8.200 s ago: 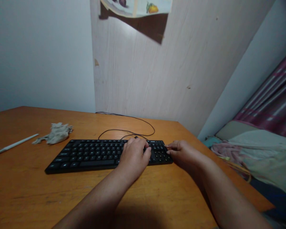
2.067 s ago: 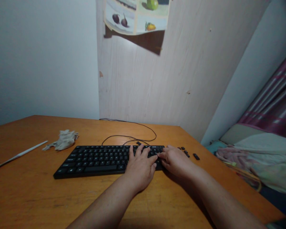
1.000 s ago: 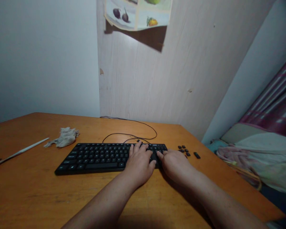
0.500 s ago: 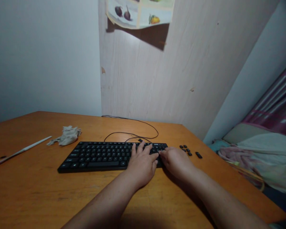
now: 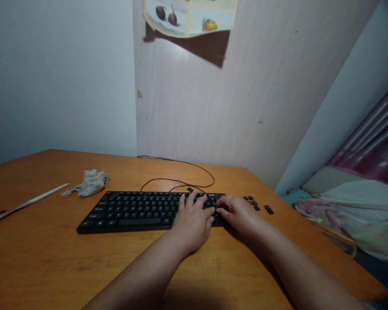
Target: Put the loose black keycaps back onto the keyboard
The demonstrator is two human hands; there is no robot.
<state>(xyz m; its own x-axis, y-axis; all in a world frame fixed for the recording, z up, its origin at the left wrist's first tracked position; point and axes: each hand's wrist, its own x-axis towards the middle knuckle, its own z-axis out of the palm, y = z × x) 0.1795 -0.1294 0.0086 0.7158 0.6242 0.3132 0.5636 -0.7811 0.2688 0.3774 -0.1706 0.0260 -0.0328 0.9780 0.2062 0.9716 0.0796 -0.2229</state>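
A black keyboard [image 5: 136,211] lies on the wooden desk. My left hand [image 5: 192,221] rests flat over its right part, fingers spread across the keys. Beside it, my right hand [image 5: 236,213] is at the number pad end, thumb and forefinger bent toward each other in a pinch over the keys. Whatever sits between those fingertips is too small to make out. Several loose black keycaps [image 5: 256,208] lie just right of the keyboard, with a longer keycap [image 5: 269,209] apart from them.
A thin black cable [image 5: 194,164] loops behind the keyboard. On the left lie a crumpled grey cloth [image 5: 92,183] and a long white brush-like stick [image 5: 40,197]. The desk [image 5: 45,258] meets a wall at the back. Bedding [image 5: 352,219] is beyond its right edge.
My right hand has shifted slightly, and its thumb and forefinger now show more clearly with a gap between them. My left hand stays in place on the keyboard.
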